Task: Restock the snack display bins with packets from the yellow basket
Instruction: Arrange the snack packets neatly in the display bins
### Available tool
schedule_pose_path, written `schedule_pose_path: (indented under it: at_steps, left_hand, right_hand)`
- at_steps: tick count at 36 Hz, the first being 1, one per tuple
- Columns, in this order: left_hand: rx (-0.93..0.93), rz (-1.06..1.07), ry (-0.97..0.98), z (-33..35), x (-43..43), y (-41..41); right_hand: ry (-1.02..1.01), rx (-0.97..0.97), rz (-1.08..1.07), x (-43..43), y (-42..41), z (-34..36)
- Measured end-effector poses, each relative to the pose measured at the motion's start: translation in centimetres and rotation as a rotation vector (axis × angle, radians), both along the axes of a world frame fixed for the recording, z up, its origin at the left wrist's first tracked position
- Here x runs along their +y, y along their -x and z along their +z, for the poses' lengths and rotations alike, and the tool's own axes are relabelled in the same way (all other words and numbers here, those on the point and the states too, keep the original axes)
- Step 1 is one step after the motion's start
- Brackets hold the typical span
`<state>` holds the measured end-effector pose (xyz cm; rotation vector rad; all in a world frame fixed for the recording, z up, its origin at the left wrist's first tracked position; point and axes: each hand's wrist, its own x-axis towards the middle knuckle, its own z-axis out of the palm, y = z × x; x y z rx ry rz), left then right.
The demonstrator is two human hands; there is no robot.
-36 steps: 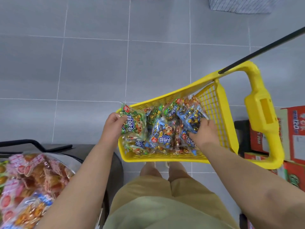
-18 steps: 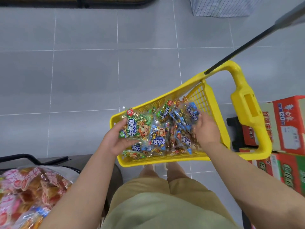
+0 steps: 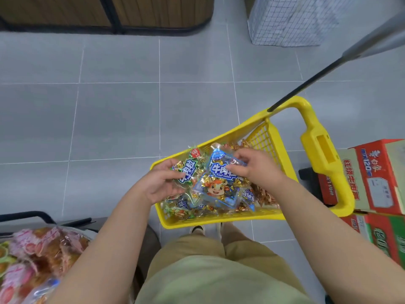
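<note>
Grey tiled floor (image 3: 114,119) fills most of the head view. At the lower left corner stands a black-rimmed display bin (image 3: 26,216) heaped with pink-and-orange snack packets (image 3: 39,255). A dark wooden-slat fixture (image 3: 65,12) runs along the top left edge, and a white wire-mesh container (image 3: 291,18) stands at the top right.

The yellow basket (image 3: 219,220) sits on the floor right of centre, just in front of the person's feet. Its long axis runs from the near left to the far right, where a black pull rod (image 3: 306,86) slants up and away. Its thick yellow handle (image 3: 322,154) curves along the right side. Red and green cardboard boxes (image 3: 372,176) are stacked against the basket's right edge.

The left hand (image 3: 160,183) is over the basket's left rim, palm turned up and inward, fingers and thumb curled round a green packet (image 3: 189,170). That packet is tilted, its header pointing to the far right.

Beside it, touching, is a blue packet (image 3: 219,185) with its printed face up. Its long axis runs away from the person, header at the far end. It lies over loose packets (image 3: 192,210) on the basket floor.

The right hand (image 3: 256,167) hovers knuckles up, with its bent fingers pinching the blue packet's upper right part.
</note>
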<state>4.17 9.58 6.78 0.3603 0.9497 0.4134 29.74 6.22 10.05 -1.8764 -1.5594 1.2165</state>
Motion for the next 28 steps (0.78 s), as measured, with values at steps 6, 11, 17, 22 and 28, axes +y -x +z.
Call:
schedule_pose_path:
  at_steps: [6,11,17,22,28]
  left_hand:
    - [0.109,0.069,-0.082,-0.2,-1.4,2.3]
    - [0.246,0.159,-0.109,-0.7,-3.9,3.8]
    - [0.340,0.143,-0.124,-1.2,-7.1,6.0]
    - [0.505,0.174,-0.165,-2.3,-8.5,6.5]
    - [0.521,0.207,-0.067,-3.9,-8.2,4.9]
  right_hand:
    - [0.058,-0.029,0.332,2.1,3.4,1.1]
    - [0.068,-0.087,0.487,2.3,8.0,-0.3]
    - [0.074,-0.042,0.403,0.9,12.3,-3.7]
    - [0.190,0.166,0.312,-0.2,13.2,-6.2]
    - [0.107,-0.195,-0.127,1.2,7.3,-9.4]
